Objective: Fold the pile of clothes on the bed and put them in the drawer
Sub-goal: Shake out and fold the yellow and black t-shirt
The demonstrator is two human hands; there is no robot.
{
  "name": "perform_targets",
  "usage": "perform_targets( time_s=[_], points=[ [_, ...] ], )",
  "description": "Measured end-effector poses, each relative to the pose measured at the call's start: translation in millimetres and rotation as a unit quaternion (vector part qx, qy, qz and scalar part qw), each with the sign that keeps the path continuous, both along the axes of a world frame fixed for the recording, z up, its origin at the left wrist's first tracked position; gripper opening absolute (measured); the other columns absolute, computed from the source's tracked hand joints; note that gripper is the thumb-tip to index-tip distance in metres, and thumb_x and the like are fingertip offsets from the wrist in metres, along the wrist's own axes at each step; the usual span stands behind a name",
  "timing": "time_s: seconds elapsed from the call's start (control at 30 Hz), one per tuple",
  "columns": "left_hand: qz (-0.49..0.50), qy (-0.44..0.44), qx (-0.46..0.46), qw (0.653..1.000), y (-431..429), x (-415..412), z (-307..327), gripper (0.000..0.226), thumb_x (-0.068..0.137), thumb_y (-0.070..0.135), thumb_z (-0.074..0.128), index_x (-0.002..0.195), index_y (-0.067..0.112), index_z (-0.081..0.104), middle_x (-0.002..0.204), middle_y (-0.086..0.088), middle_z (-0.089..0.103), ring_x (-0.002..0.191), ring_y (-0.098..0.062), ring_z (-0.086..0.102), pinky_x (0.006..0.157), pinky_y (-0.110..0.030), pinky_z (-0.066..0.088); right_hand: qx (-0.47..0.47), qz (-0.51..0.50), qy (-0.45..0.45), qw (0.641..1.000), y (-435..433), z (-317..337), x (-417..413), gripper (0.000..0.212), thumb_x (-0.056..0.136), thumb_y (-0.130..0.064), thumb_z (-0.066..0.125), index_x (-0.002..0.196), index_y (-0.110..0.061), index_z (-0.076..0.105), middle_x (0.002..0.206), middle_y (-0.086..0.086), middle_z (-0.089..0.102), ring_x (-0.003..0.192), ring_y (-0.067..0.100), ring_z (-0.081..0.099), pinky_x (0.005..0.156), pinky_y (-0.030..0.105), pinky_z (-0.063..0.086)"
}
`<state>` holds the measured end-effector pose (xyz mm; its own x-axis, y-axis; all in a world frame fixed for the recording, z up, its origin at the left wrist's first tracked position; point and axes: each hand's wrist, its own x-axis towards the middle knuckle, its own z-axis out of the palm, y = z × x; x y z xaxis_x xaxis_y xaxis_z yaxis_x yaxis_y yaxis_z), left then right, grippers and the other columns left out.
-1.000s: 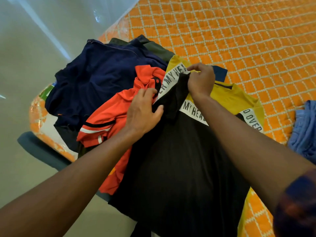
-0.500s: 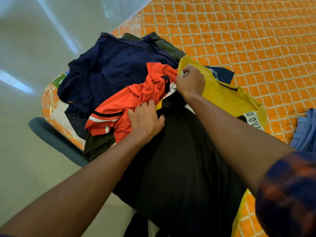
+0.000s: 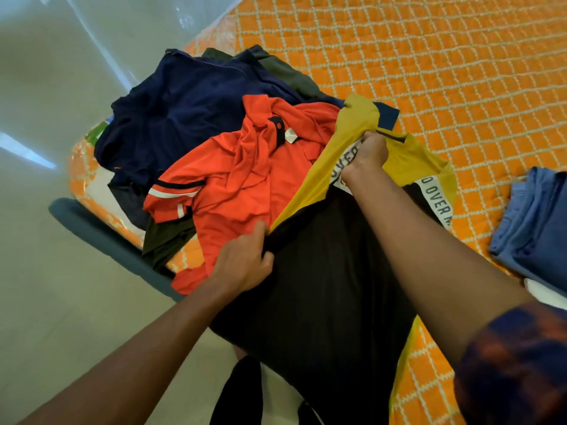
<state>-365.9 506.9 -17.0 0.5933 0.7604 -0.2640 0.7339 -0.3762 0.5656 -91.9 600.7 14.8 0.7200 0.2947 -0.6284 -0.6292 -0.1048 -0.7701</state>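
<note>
A black and yellow T-shirt with a white lettered band lies across the near corner of the bed. My left hand grips its left edge where black meets yellow. My right hand pinches a bunch of the yellow part near the collar. To the left sits a pile with an orange-red shirt, a navy garment and a dark green piece behind. No drawer is in view.
Folded blue clothes rest on the orange quilt at the right edge. The bed's blue frame corner juts out to the left over a pale tiled floor.
My left hand slid down toward me along the shirt's left edge. My right hand moved right, pulling the yellow part over, so more of the orange-red shirt shows.
</note>
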Motion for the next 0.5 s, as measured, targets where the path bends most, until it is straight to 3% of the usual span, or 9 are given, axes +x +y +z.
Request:
perform_targets(
  time_s=[0.1,0.2,0.27,0.33,0.43,0.5],
  points=[
    [-0.041,0.046,-0.019,0.998,-24,-21,0,0.031,0.092,0.024,0.053,0.12,0.014,0.04,0.088,-0.015,0.064,0.08,-0.04,0.063,0.06,-0.037,0.036,-0.013,0.005,-0.003,1.0,-29,3,11,0.032,0.093,-0.005,0.047,0.064,-0.017,0.042,0.062,0.006,0.053,0.054,0.022,0.053,0.061,0.033,0.049],
    [-0.097,0.088,-0.03,0.991,-55,-37,10,0.035,0.088,0.022,0.054,0.119,0.018,0.037,0.089,-0.005,0.061,0.078,-0.029,0.063,0.06,-0.037,0.043,-0.011,0.007,0.001,1.0,-57,5,26,0.021,0.093,-0.007,0.048,0.076,-0.011,0.06,0.077,0.013,0.068,0.061,0.026,0.065,0.064,0.039,0.06],
    [-0.11,0.082,-0.029,0.99,-80,-43,15,0.037,0.083,0.018,0.056,0.116,0.02,0.038,0.086,0.002,0.055,0.075,-0.024,0.06,0.063,-0.039,0.047,-0.021,0.005,-0.004,1.0,-78,4,40,0.02,0.093,-0.008,0.049,0.083,-0.009,0.065,0.083,0.016,0.072,0.066,0.029,0.068,0.064,0.045,0.061],
    [-0.099,0.061,-0.039,0.993,-106,-41,22,0.039,0.079,0.012,0.057,0.115,0.019,0.043,0.087,0.007,0.051,0.08,-0.022,0.059,0.065,-0.037,0.045,-0.046,-0.004,-0.021,0.999,-99,7,55,0.018,0.094,-0.011,0.05,0.085,-0.01,0.066,0.079,0.012,0.068,0.058,0.023,0.061,0.06,0.038,0.057],
    [-0.081,0.023,-0.059,0.995,-152,-20,38,0.038,0.079,0.013,0.058,0.113,0.022,0.046,0.093,0.009,0.054,0.089,-0.019,0.06,0.063,-0.031,0.039,-0.082,-0.028,-0.045,0.995,-129,16,86,0.028,0.099,-0.016,0.045,0.105,-0.004,0.069,0.083,0.009,0.062,0.058,0.018,0.05,0.06,0.032,0.047],
    [-0.087,0.0,-0.067,0.994,-187,-2,44,0.039,0.078,0.016,0.057,0.114,0.024,0.047,0.1,0.005,0.059,0.092,-0.02,0.061,0.066,-0.034,0.045,-0.081,-0.043,-0.064,0.994,-144,11,111,0.032,0.102,-0.016,0.041,0.103,-0.001,0.069,0.092,0.013,0.068,0.063,0.021,0.059,0.061,0.038,0.055]
  ],
)
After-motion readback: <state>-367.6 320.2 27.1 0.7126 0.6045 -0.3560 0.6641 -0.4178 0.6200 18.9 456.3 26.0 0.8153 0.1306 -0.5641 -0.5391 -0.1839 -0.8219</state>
